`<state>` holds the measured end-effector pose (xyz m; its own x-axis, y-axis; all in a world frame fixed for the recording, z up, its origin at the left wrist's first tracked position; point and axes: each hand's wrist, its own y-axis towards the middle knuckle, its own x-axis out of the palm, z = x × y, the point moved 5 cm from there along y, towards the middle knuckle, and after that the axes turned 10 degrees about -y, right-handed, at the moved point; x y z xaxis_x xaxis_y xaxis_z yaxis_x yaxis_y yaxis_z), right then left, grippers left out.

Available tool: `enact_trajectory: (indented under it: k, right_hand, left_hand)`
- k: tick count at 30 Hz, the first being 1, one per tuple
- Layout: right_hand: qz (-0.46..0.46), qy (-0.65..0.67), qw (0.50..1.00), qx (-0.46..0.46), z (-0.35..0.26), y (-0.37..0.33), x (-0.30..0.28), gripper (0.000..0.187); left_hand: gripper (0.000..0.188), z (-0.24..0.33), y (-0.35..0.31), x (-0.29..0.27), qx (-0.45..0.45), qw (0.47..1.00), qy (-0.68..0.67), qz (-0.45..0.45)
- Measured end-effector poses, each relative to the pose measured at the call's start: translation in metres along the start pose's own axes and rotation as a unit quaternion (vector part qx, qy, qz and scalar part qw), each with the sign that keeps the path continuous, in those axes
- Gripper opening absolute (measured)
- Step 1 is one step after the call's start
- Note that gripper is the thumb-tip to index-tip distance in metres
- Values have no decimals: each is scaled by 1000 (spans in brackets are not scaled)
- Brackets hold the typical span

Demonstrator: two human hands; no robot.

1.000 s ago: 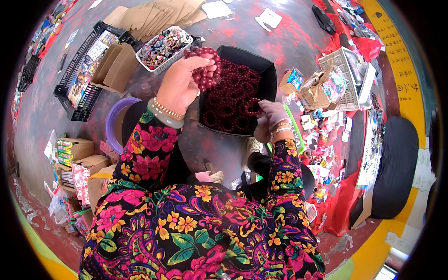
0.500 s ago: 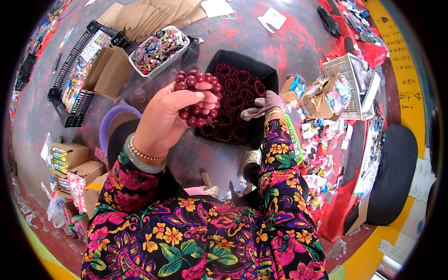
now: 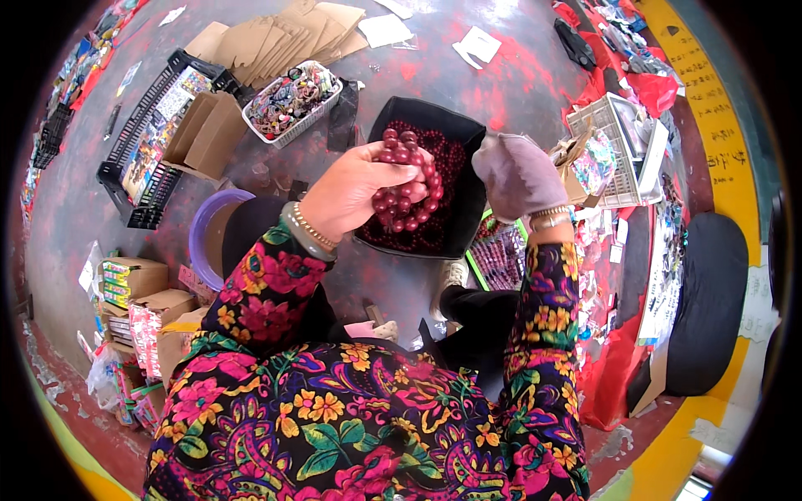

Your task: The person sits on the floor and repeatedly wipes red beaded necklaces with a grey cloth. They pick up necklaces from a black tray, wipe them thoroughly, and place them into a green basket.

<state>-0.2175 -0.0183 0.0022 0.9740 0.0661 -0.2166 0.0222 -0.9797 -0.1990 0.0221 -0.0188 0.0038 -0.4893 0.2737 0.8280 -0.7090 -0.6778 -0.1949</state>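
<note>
Several dark red beaded bracelets (image 3: 409,200) are bunched in my left hand (image 3: 351,188), with the thumb pressed over them. They hang above a black bin (image 3: 463,219) that holds a heap of similar dark red beads (image 3: 447,154). My right hand (image 3: 520,177) wears a light grey-mauve glove and is beside the bin's right corner. Its fingers bend down out of sight, so I cannot tell whether they grip anything. Under the right wrist lies a green-edged tray (image 3: 478,271) with rows of dark bead strands, partly covered by the hand.
A white basket (image 3: 280,138) of mixed small bands stands beyond the bin to the left. Near it are a black crate (image 3: 134,188), an open carton (image 3: 200,138) and a purple tub (image 3: 200,238). A beige crate (image 3: 618,159) stands at right, with a black stool (image 3: 710,305) beyond.
My right hand has lifted out of the bin and moved right, uncovering the green-edged tray. My left hand has shifted right with the bracelets, now over the bin. The whole view has shifted slightly.
</note>
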Motion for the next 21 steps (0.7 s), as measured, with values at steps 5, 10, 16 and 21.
enact_trajectory:
  k: [5,10,16,21]
  right_hand:
    - [120,-562,767,-287,-73,-59,52,17]
    - [199,-533,766,-301,-68,-74,83,45]
    - [132,-411,833,-347,-44,-64,92,53]
    - [162,-484,785,-350,-55,-68,78,25]
  left_hand:
    - [22,-10,11,-2,20,1000,16,13]
    - [15,-23,22,-4,26,997,43,53]
    - [22,-39,40,7,73,996,28,30]
    - [22,-42,44,9,21,998,59,-6]
